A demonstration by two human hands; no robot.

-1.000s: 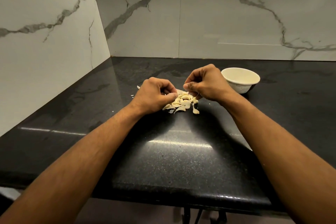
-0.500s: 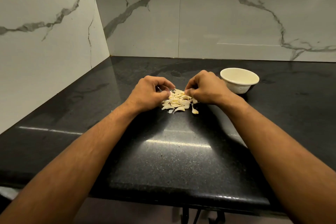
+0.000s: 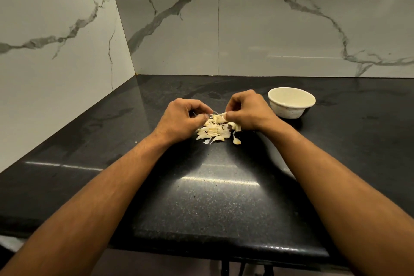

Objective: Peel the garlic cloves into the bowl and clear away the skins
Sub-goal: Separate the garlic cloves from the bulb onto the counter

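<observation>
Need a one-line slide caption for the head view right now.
Both hands, left and right, pinch at a garlic pile on the black counter, cream bowl to the right.

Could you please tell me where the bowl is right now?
The bowl stands on the black counter, right of the right hand, near the marble wall.

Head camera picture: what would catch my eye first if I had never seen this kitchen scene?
Probably the pale heap of garlic cloves and papery skins in the middle of the glossy black stone counter, with the left hand and right hand curled over it, fingertips pinching at pieces. Just right of the hands stands a small cream round bowl, backed by white grey-veined marble walls.
</observation>
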